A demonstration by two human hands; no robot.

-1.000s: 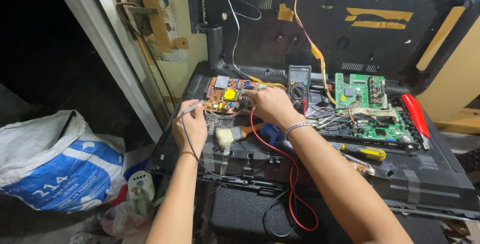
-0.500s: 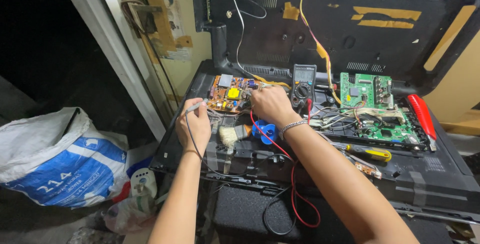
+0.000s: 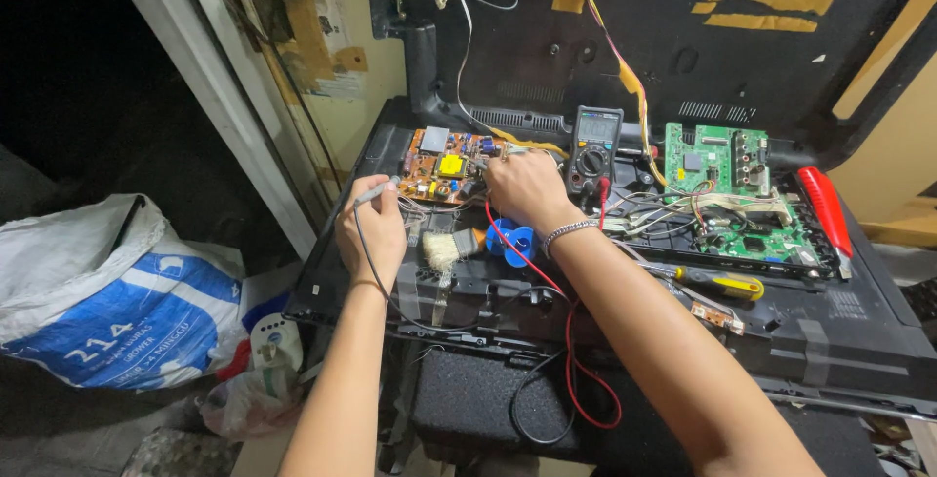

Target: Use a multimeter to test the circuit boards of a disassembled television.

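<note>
Hands barely shifting; left hand (image 3: 373,233) gripping thin grey probe (image 3: 376,192), right hand (image 3: 525,184) pinching its probe, hidden, onto fragile orange circuit board (image 3: 441,166); hold edges.

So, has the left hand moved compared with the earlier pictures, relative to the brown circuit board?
No. The left hand stays just left of the brown circuit board, holding its probe beside the board's left edge. Only the camera view shifted slightly.
</note>
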